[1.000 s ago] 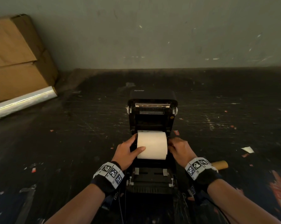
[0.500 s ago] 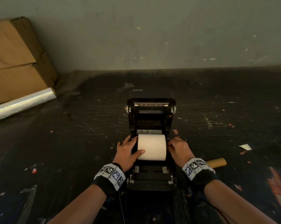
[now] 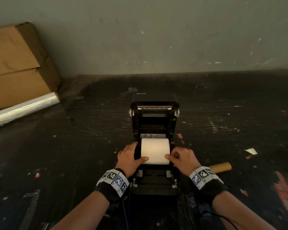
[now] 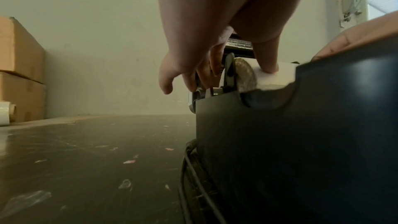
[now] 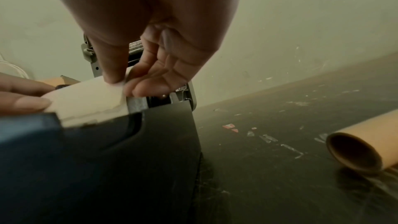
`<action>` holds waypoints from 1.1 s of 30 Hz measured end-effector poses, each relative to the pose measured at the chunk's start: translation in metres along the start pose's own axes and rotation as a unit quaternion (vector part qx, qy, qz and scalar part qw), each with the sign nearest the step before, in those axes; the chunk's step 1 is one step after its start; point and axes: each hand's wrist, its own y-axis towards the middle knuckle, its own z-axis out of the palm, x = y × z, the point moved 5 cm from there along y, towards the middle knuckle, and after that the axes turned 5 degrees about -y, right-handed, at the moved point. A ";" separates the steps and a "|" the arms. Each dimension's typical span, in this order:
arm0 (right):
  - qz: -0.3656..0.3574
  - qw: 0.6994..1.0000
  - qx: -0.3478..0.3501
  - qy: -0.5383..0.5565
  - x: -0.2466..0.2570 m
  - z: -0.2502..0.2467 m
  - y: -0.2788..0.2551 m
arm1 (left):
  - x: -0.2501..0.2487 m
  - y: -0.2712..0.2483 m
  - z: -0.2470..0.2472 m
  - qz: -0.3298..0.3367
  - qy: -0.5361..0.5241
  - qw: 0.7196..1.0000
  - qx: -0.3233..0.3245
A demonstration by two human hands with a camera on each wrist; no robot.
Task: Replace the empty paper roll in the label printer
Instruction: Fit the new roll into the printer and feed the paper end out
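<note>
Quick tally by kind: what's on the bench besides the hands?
Label printer, lid open: 1
White paper roll: 1
Empty cardboard core: 1
Cardboard boxes: 2
Clear film roll: 1
Total: 6

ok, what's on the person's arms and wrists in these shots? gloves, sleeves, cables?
No gloves, and the forearms show no sleeves. Both the left hand and the right hand are bare. Each wrist carries a black fuzzy band topped by a white blocky bracelet printed with black-and-white square code markers. A thin black cable trails from the right wrist unit.
</note>
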 end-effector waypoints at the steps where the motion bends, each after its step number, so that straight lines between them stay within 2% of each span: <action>1: 0.001 1.000 0.002 0.003 0.000 0.001 -0.001 | 0.000 -0.001 0.000 0.001 0.002 1.000 -0.007; 5: 0.000 1.000 0.000 -0.008 0.000 0.001 -0.001 | -0.004 -0.005 -0.006 0.009 0.006 0.998 -0.068; 7: -0.001 1.000 0.002 -0.012 0.001 0.002 -0.001 | -0.009 -0.007 -0.008 0.008 -0.011 0.997 -0.076; 13: -0.006 1.000 0.006 0.000 0.001 0.001 -0.002 | -0.012 -0.010 -0.002 -0.001 -0.022 0.999 -0.036; 17: -0.017 1.000 0.013 0.011 0.000 -0.001 -0.001 | -0.011 -0.008 -0.001 -0.011 -0.018 0.999 -0.034; 24: 0.001 0.999 -0.027 0.021 0.000 -0.004 -0.006 | -0.009 -0.007 -0.006 -0.030 -0.030 0.999 -0.015; 26: 0.009 0.999 -0.003 0.040 -0.001 -0.004 -0.006 | -0.007 -0.006 -0.007 -0.034 -0.045 0.998 -0.003; 30: 0.031 0.991 0.104 0.076 -0.004 0.000 -0.007 | -0.002 -0.005 -0.004 -0.056 -0.093 0.993 0.037; 33: 0.019 0.990 0.128 0.064 -0.003 0.003 -0.008 | -0.001 -0.005 -0.003 -0.066 -0.106 0.991 0.057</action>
